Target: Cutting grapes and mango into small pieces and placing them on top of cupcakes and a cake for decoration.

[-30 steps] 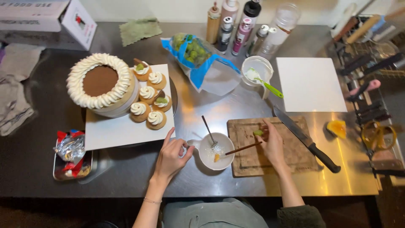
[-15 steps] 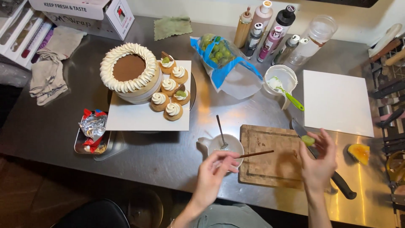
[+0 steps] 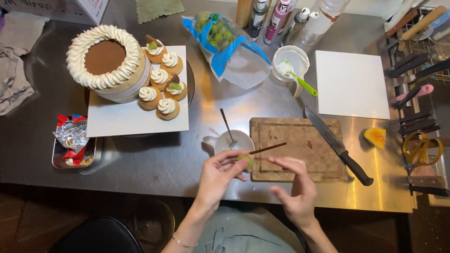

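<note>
Green fruit piece passed to left hand, pinched | right hand released | table edge near

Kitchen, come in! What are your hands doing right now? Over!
Left hand pinching a small green grape over the table edge. Right hand open beside it, holding nothing. Small white bowl and wooden cutting board just beyond; big knife lies across the board.

- A stainless steel table carries a wooden cutting board with a black-handled knife across it.
- A small white bowl sits just beside the board.
- A white square board, a bag of green fruit and a foil-filled tray also rest there.
</note>
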